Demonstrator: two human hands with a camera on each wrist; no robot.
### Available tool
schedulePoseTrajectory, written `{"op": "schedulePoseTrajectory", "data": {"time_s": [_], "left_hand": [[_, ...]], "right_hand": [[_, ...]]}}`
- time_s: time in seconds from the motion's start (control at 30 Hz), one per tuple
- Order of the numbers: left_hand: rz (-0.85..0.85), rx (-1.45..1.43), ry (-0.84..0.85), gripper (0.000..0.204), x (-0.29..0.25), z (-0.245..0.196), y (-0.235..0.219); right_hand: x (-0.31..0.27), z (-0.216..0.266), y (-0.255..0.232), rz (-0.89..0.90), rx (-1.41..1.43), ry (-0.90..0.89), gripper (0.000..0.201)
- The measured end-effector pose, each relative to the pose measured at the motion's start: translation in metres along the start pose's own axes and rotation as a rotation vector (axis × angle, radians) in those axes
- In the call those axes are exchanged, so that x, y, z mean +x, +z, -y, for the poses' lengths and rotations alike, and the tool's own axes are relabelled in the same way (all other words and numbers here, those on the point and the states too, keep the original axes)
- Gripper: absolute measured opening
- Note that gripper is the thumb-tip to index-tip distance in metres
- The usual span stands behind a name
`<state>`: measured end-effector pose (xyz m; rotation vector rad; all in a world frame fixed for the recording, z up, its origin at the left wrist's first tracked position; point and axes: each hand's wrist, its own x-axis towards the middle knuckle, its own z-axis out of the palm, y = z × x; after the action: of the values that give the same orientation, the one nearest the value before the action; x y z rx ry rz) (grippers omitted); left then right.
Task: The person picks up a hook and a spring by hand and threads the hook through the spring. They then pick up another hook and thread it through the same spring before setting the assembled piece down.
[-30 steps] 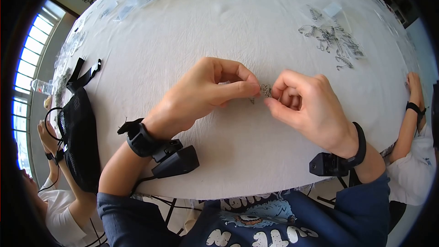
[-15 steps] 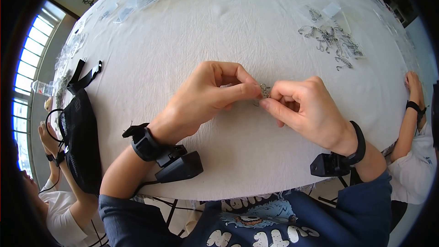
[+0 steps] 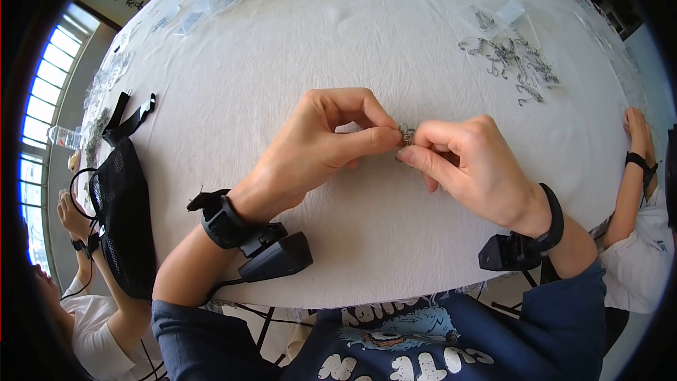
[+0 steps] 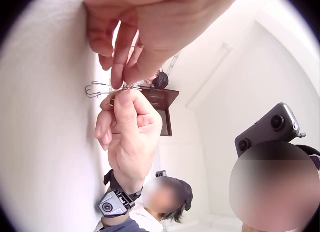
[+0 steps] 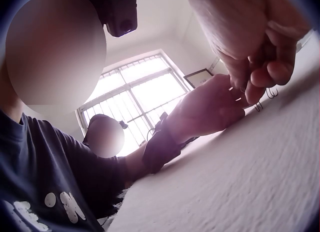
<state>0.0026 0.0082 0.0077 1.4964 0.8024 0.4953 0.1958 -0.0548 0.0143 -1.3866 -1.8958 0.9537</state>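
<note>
Remotely, I am seeing the left hand and right hand pinching small metal hooks, both grips nearly closed; the hooks are showing between them, over the white tablecloth.

The left forearm slants up and inward from one side, the right forearm from the other. The left hand arches at the knuckles, its index finger bent down toward the outstretched thumb in a pinch. The right hand pinches too, index finger curled above the thumb, more fingers tucked underneath. Both sets of fingertips face each other, very close; from here I can't say whether they touch.
</note>
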Motion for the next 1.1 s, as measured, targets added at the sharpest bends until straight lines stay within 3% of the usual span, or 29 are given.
{"op": "schedulePoseTrajectory", "data": {"time_s": [0.27,0.87,1.1], "left_hand": [[-0.059,-0.044,0.029,0.010,-0.001,-0.005,0.003],[-0.127,0.196,0.324,0.009,-0.001,0.001,0.004],[-0.160,0.279,0.306,0.010,-0.003,0.000,0.010]], "right_hand": [[0.000,-0.005,0.000,-0.061,0.002,-0.064,0.021],[0.001,-0.002,0.002,-0.051,0.113,-0.020,0.025],[0.001,-0.006,0.001,-0.017,0.093,-0.033,0.026]]}}
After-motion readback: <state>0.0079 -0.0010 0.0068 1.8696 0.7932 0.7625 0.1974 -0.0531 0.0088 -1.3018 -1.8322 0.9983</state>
